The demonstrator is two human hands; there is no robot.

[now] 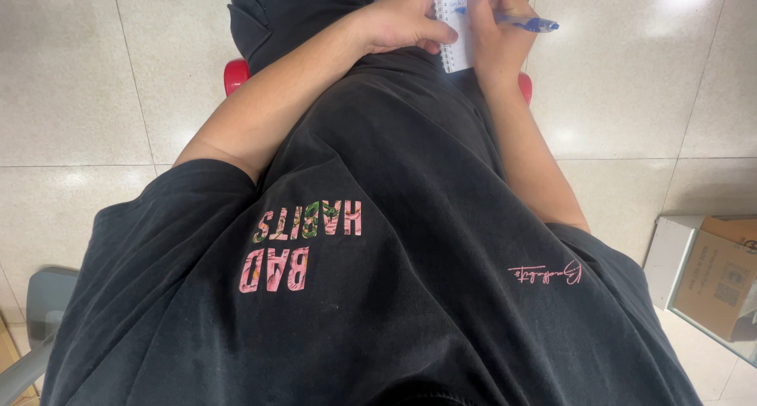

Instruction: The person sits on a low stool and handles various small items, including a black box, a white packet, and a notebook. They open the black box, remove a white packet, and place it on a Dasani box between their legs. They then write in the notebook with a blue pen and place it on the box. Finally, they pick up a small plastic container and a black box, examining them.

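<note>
Pale floor tiles (95,67) surround; left hand (398,20) steadies notepad (456,27) (top cropped), right hand (497,27) pinches pen (524,23).

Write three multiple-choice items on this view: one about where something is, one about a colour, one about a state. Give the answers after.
1. Where does the spiral notepad rest?
A. on the floor tiles
B. on the person's lap
C. on the cardboard box

2. What colour is the pen?
A. blue
B. green
C. orange

3. What is the right hand doing?
A. hanging empty
B. gripping the pen with its tip on the page
C. resting flat on the floor

Answers: 1 B, the pad sits on the dark trousers with the left hand steadying its edge. 2 A, its barrel and cap are blue. 3 B, the fingers close around the pen over the paper.
</note>
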